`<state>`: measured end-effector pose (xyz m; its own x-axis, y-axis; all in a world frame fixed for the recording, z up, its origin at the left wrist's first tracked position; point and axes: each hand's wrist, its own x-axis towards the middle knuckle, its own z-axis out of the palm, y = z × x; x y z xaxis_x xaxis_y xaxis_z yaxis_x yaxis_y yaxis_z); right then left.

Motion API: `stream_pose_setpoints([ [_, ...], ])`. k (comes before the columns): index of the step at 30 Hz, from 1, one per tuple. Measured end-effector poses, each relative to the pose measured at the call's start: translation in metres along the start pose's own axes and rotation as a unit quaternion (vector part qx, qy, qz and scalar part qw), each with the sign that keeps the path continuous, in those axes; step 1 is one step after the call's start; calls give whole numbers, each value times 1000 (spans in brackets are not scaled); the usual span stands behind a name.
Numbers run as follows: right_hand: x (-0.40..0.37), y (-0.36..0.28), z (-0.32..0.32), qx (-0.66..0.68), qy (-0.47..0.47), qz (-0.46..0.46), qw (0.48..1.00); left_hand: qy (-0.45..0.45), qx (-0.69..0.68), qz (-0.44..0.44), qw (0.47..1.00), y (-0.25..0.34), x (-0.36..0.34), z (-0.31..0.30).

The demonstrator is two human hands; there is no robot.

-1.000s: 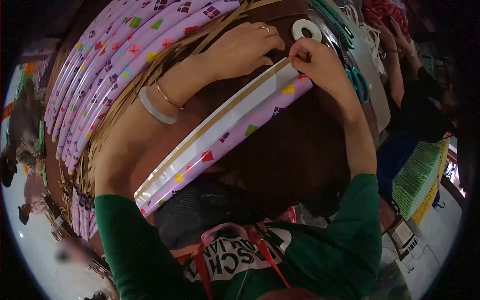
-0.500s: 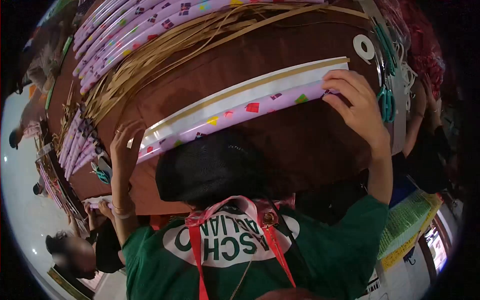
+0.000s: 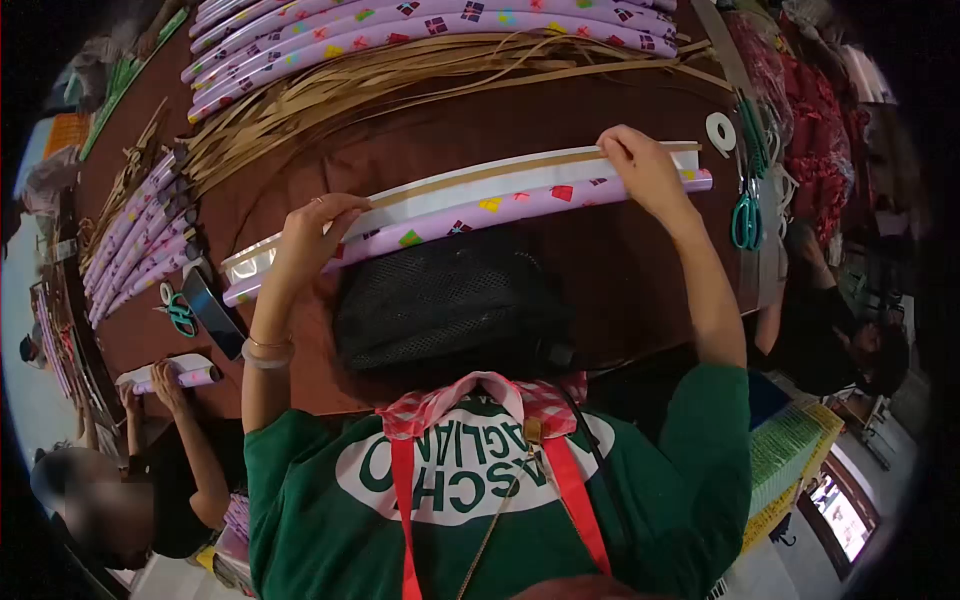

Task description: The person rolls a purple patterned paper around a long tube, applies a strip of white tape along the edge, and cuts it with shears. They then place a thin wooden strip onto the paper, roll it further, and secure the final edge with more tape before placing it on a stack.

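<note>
A long lilac wrapping-paper roll point(image 3: 520, 205) with coloured gift prints lies across the brown table, its white inner edge unrolled on the far side. Along that edge runs a brown strip point(image 3: 480, 177). My left hand point(image 3: 318, 235) is closed, thumb and fingertips pinching at the brown strip near the roll's left part. My right hand point(image 3: 640, 168) pinches at the same strip near the right end, fingers bent together. A black mesh bag point(image 3: 450, 295) sits just in front of the roll.
Finished lilac rolls point(image 3: 430, 38) and loose brown strips point(image 3: 330, 95) lie at the back. White tape point(image 3: 720, 133) and teal scissors point(image 3: 746, 220) are at right. Shorter rolls point(image 3: 140, 235), more scissors point(image 3: 180, 315) and a phone point(image 3: 212, 310) lie left. Co-workers sit on both sides.
My left hand has moved right and onto the strip from the roll's left end. My right hand has shifted left from the right end. The view has also shifted.
</note>
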<state>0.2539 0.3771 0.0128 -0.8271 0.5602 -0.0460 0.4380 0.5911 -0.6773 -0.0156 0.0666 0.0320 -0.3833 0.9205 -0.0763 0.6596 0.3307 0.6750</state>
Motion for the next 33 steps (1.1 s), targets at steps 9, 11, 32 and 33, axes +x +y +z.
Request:
stream_pose_setpoints([
  [9,-11,21,-40,-135,31,107,985,18,-20,-3,1000,4,-9,-1],
  [11,-9,4,-23,-107,42,64,991,17,-10,-13,1000,4,-9,1],
  [32,-24,-46,11,-155,-111,-113,975,35,242,36,969,-39,-77,-27],
  [33,-25,-43,11,-151,-113,-117,975,36,245,32,968,-41,-79,-21],
])
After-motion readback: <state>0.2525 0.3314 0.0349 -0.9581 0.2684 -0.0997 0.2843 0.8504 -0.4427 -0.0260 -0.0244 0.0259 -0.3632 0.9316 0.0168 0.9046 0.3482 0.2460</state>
